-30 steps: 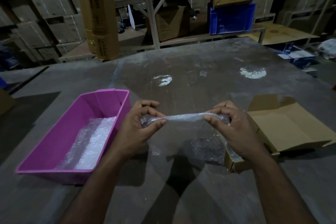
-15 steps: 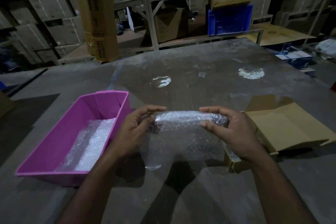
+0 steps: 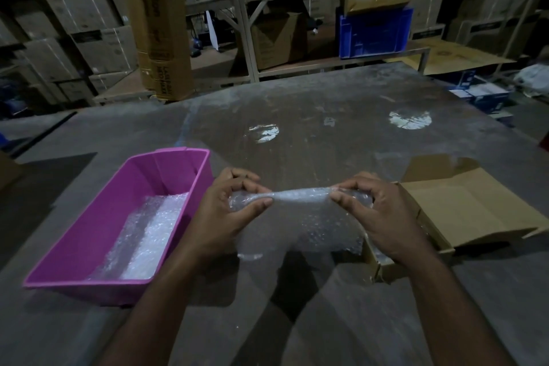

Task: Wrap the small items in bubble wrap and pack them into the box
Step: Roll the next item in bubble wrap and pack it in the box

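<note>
Right now both hands are holding a roll of bubble wrap up above the table. The left hand is pinching one end, with its thumb under the roll and its fingers curled over the top. The right hand is pinching the other end the same way. Between the two sets of fingertips the roll is looking thin and twisted, and a loose flap of wrap is hanging down below the thumbs. I cannot tell what small thing is sitting inside the roll, because the wrap is hiding it. To do this step well, I think the fingers should be rolling away from the person, so the hanging flap is winding up tight. The thumbs should be pushing while the fingertips are catching the next turn. Both ends should be staying squeezed, or the thing inside could be slipping out past the fingers. The grip should be soft too, since bubbles pop. The box is lying open just beside the right hand, on its outer side, ready for the bundle. A pink bin with more wrap in it is sitting just beside the left hand.
</note>
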Demonstrator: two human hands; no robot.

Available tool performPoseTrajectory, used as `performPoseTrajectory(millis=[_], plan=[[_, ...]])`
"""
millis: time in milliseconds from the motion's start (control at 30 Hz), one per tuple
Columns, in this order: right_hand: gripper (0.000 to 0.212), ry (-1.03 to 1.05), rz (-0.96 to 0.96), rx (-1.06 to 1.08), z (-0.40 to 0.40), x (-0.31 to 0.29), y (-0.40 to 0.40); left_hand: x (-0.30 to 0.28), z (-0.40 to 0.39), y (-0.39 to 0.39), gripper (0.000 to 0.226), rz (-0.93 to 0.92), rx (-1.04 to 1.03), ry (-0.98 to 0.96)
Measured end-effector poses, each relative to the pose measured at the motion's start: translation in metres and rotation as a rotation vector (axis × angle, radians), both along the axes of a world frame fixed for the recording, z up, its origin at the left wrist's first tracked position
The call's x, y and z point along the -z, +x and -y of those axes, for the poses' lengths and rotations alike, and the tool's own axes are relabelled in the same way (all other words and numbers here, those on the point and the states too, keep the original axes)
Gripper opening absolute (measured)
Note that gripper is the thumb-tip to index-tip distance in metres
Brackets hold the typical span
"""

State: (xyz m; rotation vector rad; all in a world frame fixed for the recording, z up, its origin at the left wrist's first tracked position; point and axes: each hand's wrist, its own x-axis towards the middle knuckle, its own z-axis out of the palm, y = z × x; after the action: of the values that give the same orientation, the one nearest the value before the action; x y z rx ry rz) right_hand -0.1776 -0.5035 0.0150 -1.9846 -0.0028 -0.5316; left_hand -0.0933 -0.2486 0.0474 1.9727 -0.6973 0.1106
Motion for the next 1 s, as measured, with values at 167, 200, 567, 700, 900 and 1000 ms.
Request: performPoseTrajectory(millis=[167, 200, 567, 700, 900, 1000], plan=[[0.025, 0.112, 0.026, -0.018, 0.0005, 0.0014, -0.0005, -0.0008, 0.0024, 0.0003, 0.01, -0.152, 0.056, -0.084], [0.025, 0.117, 0.028, -0.029, 0.0005, 0.0009, -0.0004, 0.0001, 0.0026, 0.0003, 0.013, -0.153, 0.06, -0.099], [0.033, 0.074, -0.12, -0.071, 0.001, -0.0004, -0.0031, 0.003, 0.0064, 0.0003, 0.022, -0.164, 0.111, -0.104], [0.008, 0.047, -0.064, -0.014, 0.0005, -0.0002, 0.0002, 0.0017, 0.0059, -0.0027, 0.027, -0.148, 0.119, -0.06], [0.017, 0.021, -0.074, -0.061, 0.0001, -0.0007, 0.0005, 0.002, 0.0069, -0.0023, 0.02, -0.198, 0.066, -0.106], [0.022, 0.049, -0.103, -0.083, -0.0007, -0.0003, -0.0022, 0.0047, 0.004, 0.0034, 0.011, -0.131, 0.032, -0.061]])
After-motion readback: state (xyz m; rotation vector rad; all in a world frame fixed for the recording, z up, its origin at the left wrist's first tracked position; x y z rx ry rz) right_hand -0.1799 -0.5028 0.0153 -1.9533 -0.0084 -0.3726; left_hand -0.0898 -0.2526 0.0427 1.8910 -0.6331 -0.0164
